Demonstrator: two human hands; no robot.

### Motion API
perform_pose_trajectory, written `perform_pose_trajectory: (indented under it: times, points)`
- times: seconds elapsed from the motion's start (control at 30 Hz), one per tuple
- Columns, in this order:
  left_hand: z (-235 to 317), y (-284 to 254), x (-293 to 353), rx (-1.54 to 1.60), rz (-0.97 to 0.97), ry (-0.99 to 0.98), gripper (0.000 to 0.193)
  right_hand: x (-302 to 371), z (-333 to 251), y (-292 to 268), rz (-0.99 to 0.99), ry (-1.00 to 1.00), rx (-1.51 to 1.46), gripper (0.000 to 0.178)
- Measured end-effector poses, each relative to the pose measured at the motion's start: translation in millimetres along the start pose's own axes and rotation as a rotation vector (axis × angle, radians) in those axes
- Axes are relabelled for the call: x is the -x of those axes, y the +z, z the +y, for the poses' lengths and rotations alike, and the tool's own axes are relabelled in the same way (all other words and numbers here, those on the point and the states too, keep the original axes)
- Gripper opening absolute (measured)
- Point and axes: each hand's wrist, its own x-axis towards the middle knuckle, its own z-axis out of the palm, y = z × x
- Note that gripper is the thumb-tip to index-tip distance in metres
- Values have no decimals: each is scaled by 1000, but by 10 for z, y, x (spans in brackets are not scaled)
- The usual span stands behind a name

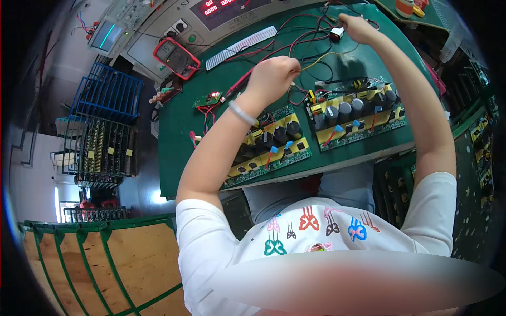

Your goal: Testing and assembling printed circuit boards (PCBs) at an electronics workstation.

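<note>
My left hand (271, 79) is closed in a pinch above the left circuit board (271, 152). A thin yellow wire (319, 60) runs from its fingertips toward the far right. Farther off, my right hand (361, 29) is also closed, among a tangle of red and black cables (303, 37); what its fingers hold is hidden. Just below those fingertips is a small white-and-black piece (336, 35) with some red on it. The right circuit board (358, 118), with a row of large black capacitors, lies between my forearms, and the left one is partly covered by my left forearm.
A red multimeter (176, 58), a white perforated strip (241, 47) and a small green board (208, 99) lie on the green tabletop (176, 126). Behind stand a bench instrument (211, 23) and an oscilloscope (108, 36). Racks of boards (103, 152) stand at left.
</note>
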Motion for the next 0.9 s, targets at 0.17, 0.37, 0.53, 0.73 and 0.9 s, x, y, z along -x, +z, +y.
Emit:
perform_pose_trajectory:
  times: [0.17,0.37,0.53,0.73,0.9]
  points:
    - [-200,530,-464,10,-146,31,15,-28,-174,267,-72,181,57,61]
    - [-365,567,-554,234,-273,101,35,-180,-94,589,-23,216,103,52]
    - [-480,-26,-102,372,-174,-21,33,-253,259,784,12,117,10,45]
    - [-554,-1039,953,228,-161,-283,24,-37,-127,584,-17,164,271,48]
    - [-366,-1417,1802,244,-129,-677,18,10,-1075,222,63,-70,309,46]
